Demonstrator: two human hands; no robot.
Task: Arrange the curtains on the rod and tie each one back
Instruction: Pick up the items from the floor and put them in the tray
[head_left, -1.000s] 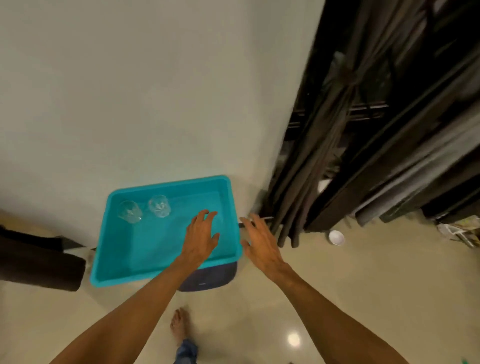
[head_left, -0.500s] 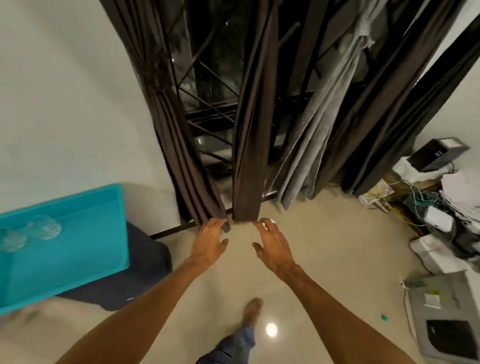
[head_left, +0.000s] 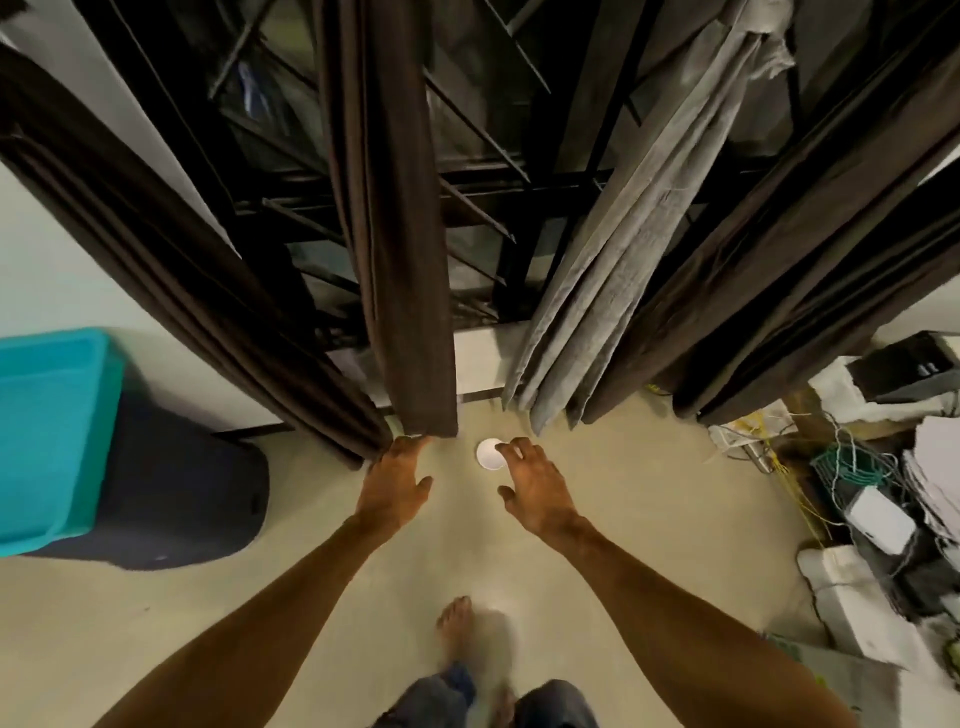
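Both arms reach forward over a pale floor (head_left: 623, 519). The left hand (head_left: 397, 483), fingers straight, has its fingertips at the bottom hem of the middle brown curtain (head_left: 395, 234). The right hand (head_left: 535, 486) hovers with fingers loosely spread, partly covering a small white disc (head_left: 485, 454) on the floor. A grey curtain (head_left: 639, 234) hangs to the right, another brown curtain (head_left: 156, 249) to the left, near a teal tub (head_left: 47, 431). Tangled cables (head_left: 852, 467) lie at far right.

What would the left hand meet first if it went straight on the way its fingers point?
Probably the hem of the middle brown curtain: the left hand points up at it, fingertips close below, though depth is unclear.
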